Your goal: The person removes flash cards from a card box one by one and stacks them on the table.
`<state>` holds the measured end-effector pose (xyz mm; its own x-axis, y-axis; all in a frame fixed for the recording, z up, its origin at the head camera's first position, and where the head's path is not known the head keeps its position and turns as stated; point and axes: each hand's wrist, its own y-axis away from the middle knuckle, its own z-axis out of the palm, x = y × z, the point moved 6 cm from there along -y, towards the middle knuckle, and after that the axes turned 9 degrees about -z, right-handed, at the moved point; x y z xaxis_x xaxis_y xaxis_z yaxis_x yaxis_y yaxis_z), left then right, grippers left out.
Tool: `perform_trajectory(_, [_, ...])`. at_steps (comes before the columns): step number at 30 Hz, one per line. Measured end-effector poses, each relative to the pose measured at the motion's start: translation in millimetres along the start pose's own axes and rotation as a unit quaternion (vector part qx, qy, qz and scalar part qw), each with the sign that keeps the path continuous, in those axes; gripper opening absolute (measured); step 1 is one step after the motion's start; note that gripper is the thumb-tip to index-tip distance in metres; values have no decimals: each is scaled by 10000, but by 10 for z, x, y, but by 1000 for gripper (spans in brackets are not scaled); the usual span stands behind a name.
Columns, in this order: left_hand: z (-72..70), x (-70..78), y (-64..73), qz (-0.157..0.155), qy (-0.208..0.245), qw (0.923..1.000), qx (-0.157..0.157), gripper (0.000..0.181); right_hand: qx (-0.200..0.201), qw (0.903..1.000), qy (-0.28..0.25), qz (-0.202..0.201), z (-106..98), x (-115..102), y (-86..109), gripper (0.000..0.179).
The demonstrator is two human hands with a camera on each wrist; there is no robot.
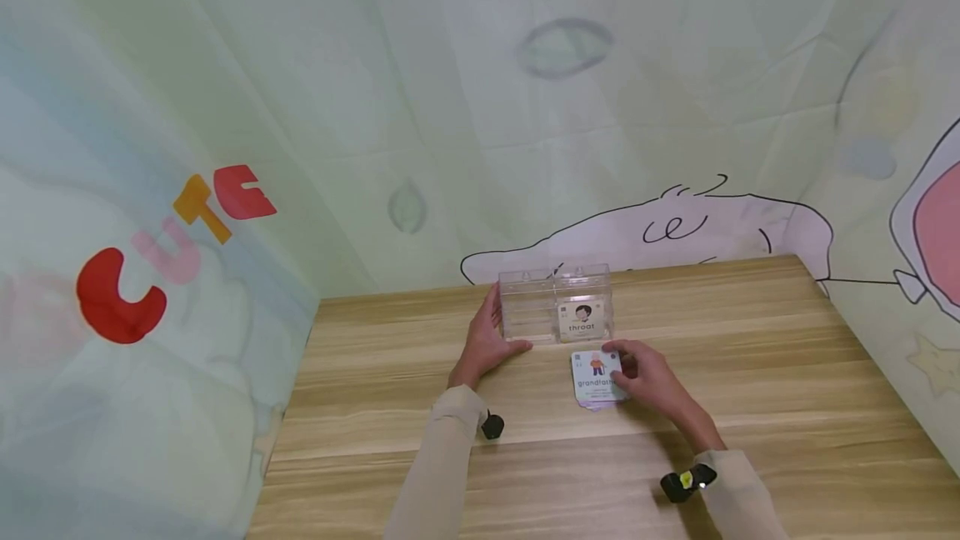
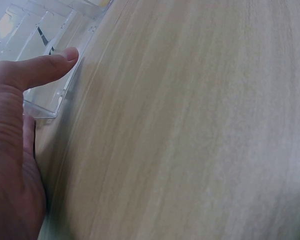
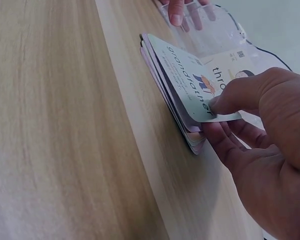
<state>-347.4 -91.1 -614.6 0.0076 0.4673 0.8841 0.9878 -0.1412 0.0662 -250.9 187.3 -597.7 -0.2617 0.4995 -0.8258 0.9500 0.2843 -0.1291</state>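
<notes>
A clear plastic box [image 1: 527,307] with two compartments stands near the table's back edge. Its right compartment holds a card reading "throat" [image 1: 582,322]; no card shows in the left one. My left hand [image 1: 486,346] holds the box at its left end, the thumb along the front edge and the fingers round the side. In front of the box is a stack of cards [image 3: 165,95], its top card reading "grandfather" [image 1: 595,373]. My right hand [image 1: 651,380] pinches this top card at its right edge, thumb above and fingers beneath. The lower cards show under it, slightly fanned.
The wooden table [image 1: 360,440] extends on both sides and toward me. Behind it hangs a printed cloth backdrop [image 1: 465,123], close to the back of the box. Black wrist cameras [image 1: 678,486] sit at both sleeves.
</notes>
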Motion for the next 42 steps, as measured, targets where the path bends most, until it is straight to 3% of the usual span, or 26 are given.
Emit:
perform_trajectory(14, [1,-4,17,-6,-21,10000,-23,126,-58,9977,628,-239,47,-7,15,40])
perform_trajectory(42, [-7,19,-5,109,27,9999,11,126,-58,9956,883,-306,43,13,10,38])
